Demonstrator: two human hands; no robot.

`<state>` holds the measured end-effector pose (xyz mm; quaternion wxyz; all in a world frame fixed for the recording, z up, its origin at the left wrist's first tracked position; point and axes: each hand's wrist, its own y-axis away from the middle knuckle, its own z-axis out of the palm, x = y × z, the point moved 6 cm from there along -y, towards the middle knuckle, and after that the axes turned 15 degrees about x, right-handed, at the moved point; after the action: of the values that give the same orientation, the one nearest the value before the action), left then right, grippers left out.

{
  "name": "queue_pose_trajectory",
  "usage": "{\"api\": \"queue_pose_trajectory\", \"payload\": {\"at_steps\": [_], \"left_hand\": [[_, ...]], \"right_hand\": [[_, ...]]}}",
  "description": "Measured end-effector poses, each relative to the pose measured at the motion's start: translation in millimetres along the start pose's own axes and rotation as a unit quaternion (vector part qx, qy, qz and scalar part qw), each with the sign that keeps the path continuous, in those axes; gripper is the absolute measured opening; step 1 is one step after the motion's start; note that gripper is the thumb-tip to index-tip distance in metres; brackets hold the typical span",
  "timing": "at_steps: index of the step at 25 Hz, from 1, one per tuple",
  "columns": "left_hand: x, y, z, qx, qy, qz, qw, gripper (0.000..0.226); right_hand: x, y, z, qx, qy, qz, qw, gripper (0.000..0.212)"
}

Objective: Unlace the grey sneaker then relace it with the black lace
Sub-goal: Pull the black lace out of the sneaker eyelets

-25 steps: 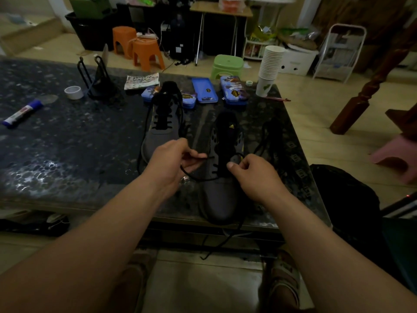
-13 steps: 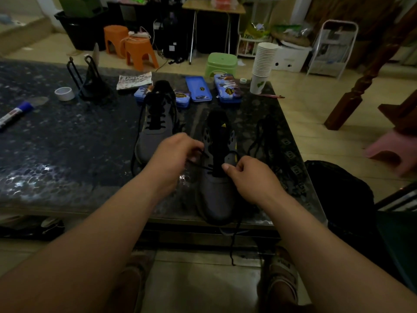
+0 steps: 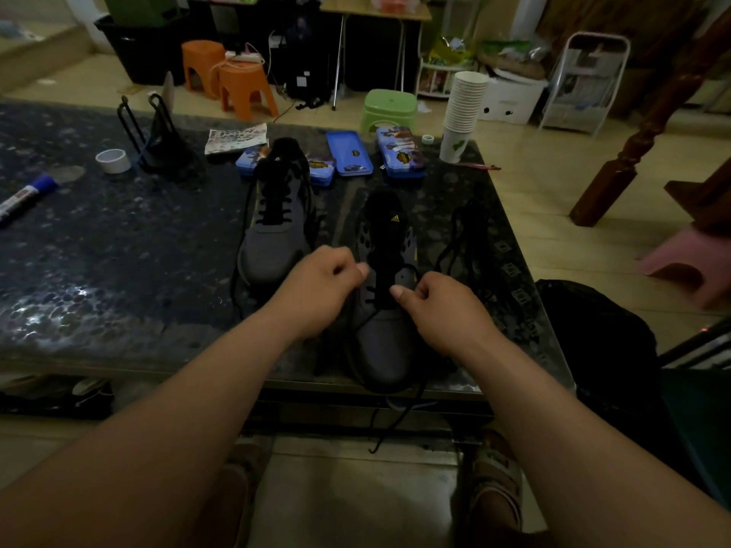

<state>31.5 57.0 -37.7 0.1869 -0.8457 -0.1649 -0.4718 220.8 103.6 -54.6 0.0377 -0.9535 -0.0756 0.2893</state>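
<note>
The sneaker (image 3: 385, 346) stands on the table (image 3: 118, 270) at its near edge, toe toward me, so both eyelet rows face up and lie within reach. My left hand (image 3: 320, 286) sits at the left row and my right hand (image 3: 439, 306) at the right row, one on each side of the tongue. Each hand has its fingers curled and its thumb pressed to the forefinger. I judge that each pinches the lace (image 3: 396, 423), though the dim light hides the strand inside the grip.

One lace end hangs slack over the table edge, which leaves it free to be drawn through. Only the lowest eyelets show crossings, and the upper ones are bare.

A second sneaker (image 3: 273, 239) stands to the left, laced. A loose dark cord (image 3: 466, 235) lies to the right, apart from the work.
</note>
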Motion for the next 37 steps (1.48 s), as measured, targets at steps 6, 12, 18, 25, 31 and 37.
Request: {"api": "queue_pose_trajectory", "payload": {"at_steps": [6,12,18,25,31,37], "left_hand": [[-14,-8,-27,0.151,0.286,-0.191,0.927,0.017],[-14,4,15,-0.042,-0.122,0.047,0.991,0.04],[-5,-7,-16,0.123,0.378,-0.226,0.889,0.016],[-9,3,9,-0.023,-0.151,0.052,0.987,0.033],[-12,-2,-9,0.05,0.288,-0.252,0.923,0.021],[-21,-13,-38,0.138,-0.002,-0.107,0.985,0.043]], "right_hand": [[0,1,1,-0.008,0.009,0.001,1.0,0.042],[0,-1,0,-0.013,0.0,0.004,1.0,0.043],[-2,-1,0,-0.019,0.005,-0.003,1.0,0.043],[-3,-3,-3,-0.035,-0.013,0.001,0.999,0.044],[-3,-1,3,-0.086,0.001,-0.005,0.996,0.035],[-9,0,-2,-0.08,-0.009,-0.009,0.997,0.036]]}}
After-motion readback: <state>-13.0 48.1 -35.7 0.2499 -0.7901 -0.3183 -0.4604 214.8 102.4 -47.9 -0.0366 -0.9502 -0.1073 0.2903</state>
